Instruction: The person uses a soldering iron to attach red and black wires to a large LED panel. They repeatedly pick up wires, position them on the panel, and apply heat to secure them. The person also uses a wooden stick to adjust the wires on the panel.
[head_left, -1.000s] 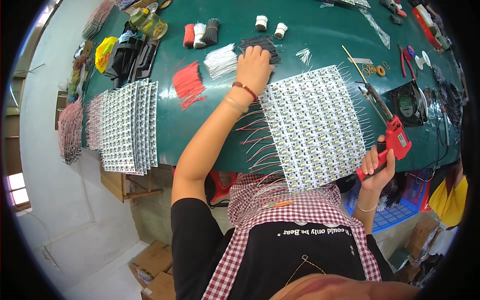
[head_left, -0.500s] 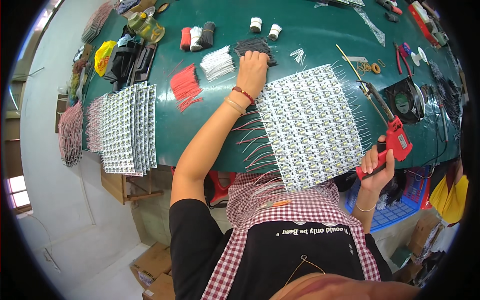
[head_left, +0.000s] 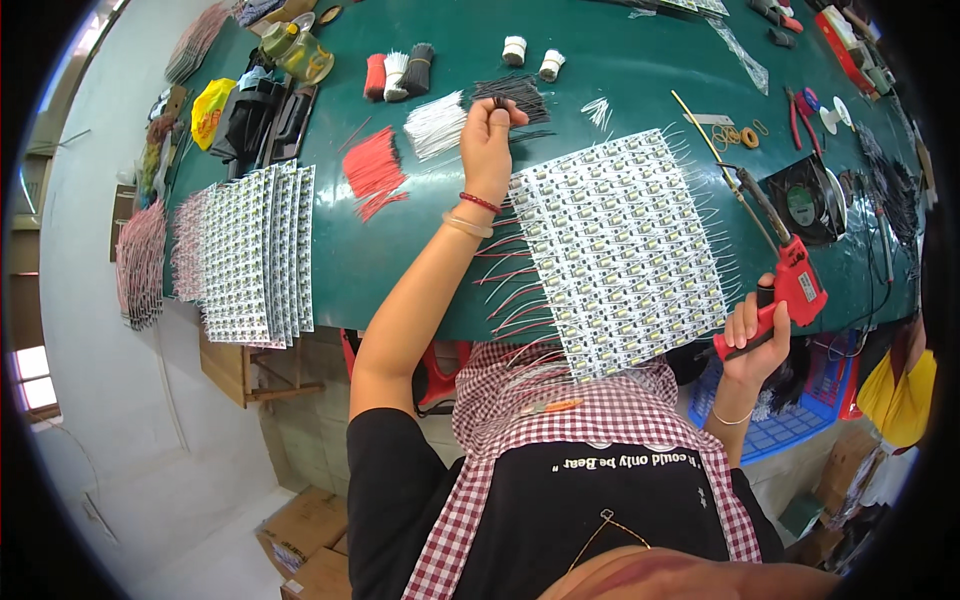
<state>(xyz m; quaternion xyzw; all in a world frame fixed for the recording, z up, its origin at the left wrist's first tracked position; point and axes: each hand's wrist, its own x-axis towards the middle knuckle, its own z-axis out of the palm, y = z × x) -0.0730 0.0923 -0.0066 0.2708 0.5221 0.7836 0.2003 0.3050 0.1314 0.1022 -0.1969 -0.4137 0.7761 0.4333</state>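
My left hand [head_left: 487,142] is at the near edge of the pile of black wires [head_left: 515,92]; its fingers are curled closed, with dark wire showing between them. My right hand [head_left: 756,340] grips the handle of a red soldering gun [head_left: 800,278], whose long tip points up and away to the left. Between my hands lies a large white circuit board panel [head_left: 622,250] with rows of small components. Red and white wires stick out along its left side, and thin white wires along its right. Piles of white wires [head_left: 434,126] and red wires [head_left: 373,165] lie left of my left hand.
Several wired panels [head_left: 255,255] stand stacked at the table's left edge. Bundled wires [head_left: 395,75] lie farther back. A small fan [head_left: 808,200], pliers [head_left: 803,118] and a solder spool [head_left: 836,114] are at the right. Below the table edge sits a blue basket [head_left: 790,425].
My left hand has drawn back slightly from the black wire pile and turned, its fingers now curled around some wire. My right hand and the soldering gun have hardly moved.
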